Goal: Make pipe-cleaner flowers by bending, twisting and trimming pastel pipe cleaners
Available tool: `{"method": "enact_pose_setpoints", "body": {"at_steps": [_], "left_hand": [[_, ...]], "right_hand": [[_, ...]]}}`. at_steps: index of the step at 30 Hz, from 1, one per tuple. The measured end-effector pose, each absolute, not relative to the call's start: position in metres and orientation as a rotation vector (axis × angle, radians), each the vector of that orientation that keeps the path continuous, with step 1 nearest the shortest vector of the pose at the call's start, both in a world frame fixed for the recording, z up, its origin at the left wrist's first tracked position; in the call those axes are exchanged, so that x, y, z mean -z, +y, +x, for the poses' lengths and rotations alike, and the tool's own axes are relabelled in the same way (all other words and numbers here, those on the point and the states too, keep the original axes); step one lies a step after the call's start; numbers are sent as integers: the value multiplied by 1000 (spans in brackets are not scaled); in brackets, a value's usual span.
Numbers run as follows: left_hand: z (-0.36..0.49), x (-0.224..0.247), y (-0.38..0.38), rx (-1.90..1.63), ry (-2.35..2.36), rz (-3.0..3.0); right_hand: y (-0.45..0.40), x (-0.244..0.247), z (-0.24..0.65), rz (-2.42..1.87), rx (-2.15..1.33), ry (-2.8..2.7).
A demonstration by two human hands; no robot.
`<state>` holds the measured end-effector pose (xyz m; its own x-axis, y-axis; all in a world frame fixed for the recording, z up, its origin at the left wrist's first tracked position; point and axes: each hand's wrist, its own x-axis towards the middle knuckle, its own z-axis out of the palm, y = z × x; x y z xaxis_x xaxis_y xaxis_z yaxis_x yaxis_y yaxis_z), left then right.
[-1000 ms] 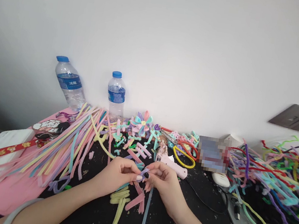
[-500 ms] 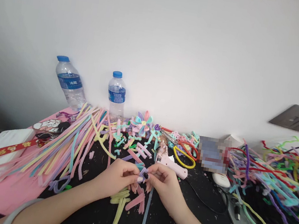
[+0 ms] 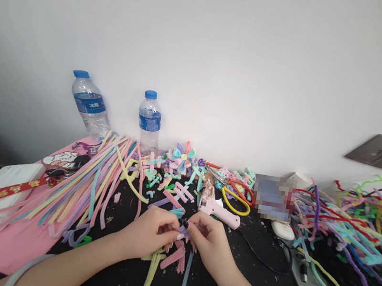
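Observation:
My left hand point(image 3: 157, 232) and my right hand point(image 3: 210, 240) meet over the black tabletop, both closed in a pinch. Between their fingertips is a small piece of purple pipe cleaner point(image 3: 183, 231), mostly covered by the fingers. A small black spot shows at its top; I cannot make out what it is. Below my fingers lie folded pink pipe cleaner pieces point(image 3: 176, 256) and yellow ones point(image 3: 152, 270). A translucent glue stick point(image 3: 185, 280) lies beside them, under my right hand. Just beyond that hand rests a pink glue gun point(image 3: 218, 211).
Scissors point(image 3: 236, 201) lie behind the glue gun. A pipe cleaner flower point(image 3: 183, 157) sits among cut pieces. Long pipe cleaners point(image 3: 79, 183) spread at left, with a tangled heap point(image 3: 373, 230) at right. Two water bottles point(image 3: 149, 119) point(image 3: 90, 105) stand by the wall.
My fingers have shifted slightly around the purple piece, and it has turned a little, with the black spot now nearer its top. Everything else lies as before.

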<state>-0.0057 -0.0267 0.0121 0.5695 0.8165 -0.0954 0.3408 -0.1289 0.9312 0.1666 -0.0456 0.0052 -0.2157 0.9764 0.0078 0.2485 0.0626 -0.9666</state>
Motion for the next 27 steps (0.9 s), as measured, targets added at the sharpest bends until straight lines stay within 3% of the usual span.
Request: {"method": "enact_pose_setpoints", "body": {"at_steps": [7, 13, 27], "left_hand": [[-5, -8, -26, -599, 904, 1505], [-9, -10, -23, -668, 896, 1495], [-9, -8, -24, -696, 880, 1490]], "right_hand": [[-42, -5, 170, -1182, -1275, -1427], [-34, -10, 184, -1260, -1003, -1419], [-43, -5, 168, -1124, -1508, -1418]]}}
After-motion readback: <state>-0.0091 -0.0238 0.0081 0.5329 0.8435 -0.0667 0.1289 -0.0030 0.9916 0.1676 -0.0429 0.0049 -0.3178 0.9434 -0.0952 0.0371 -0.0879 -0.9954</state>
